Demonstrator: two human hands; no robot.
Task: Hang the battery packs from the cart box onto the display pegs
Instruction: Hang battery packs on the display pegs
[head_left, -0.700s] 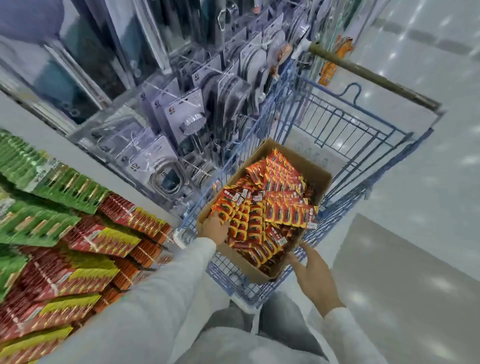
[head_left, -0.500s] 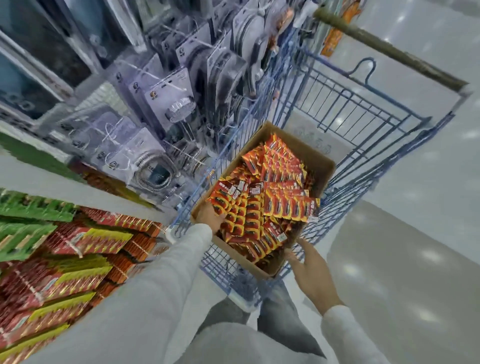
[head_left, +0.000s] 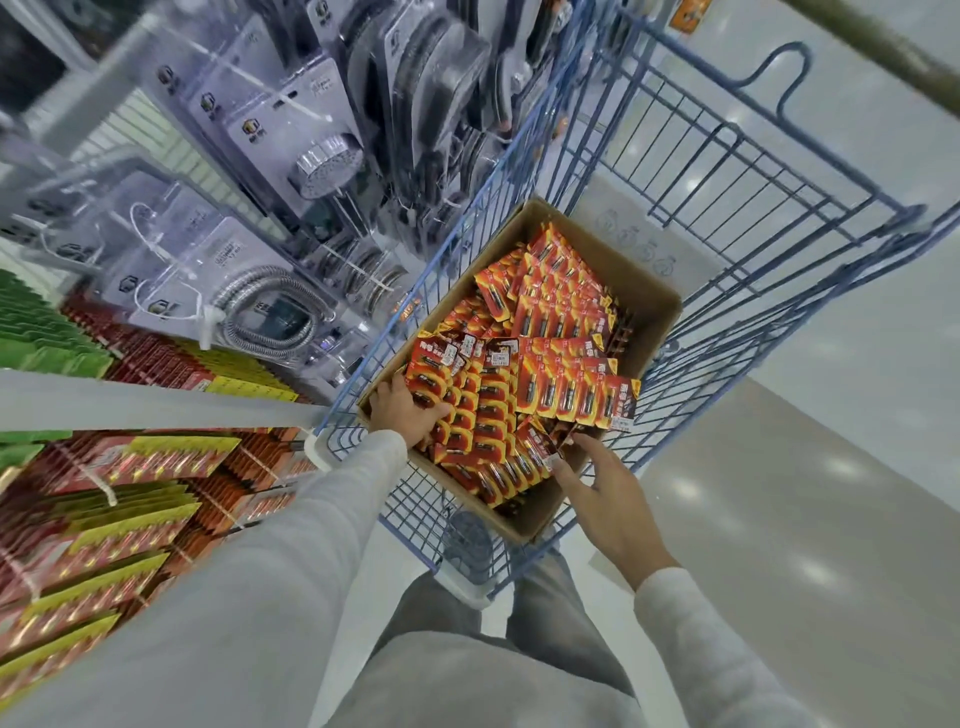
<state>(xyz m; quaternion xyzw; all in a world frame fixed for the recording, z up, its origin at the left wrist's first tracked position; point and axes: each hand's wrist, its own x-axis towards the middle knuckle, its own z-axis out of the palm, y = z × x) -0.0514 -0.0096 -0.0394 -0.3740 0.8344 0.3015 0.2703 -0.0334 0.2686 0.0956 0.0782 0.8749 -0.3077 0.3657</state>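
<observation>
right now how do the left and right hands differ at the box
The left hand lies on packs at the left corner of the box; the right hand is at its near edge. The left hand's fingers look bent over packs, the right hand's are spread, tips touching packs. Both wear pale sleeves.

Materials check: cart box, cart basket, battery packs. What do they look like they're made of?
Cart box: cardboard by the look, matte brown, with raw cut edges at the rim. Cart basket: metal wire, probably painted or coated blue, in a thin grid. Battery packs: printed card backs in red and orange, likely with clear plastic blisters; glossy glints over the cells suggest it.
</observation>
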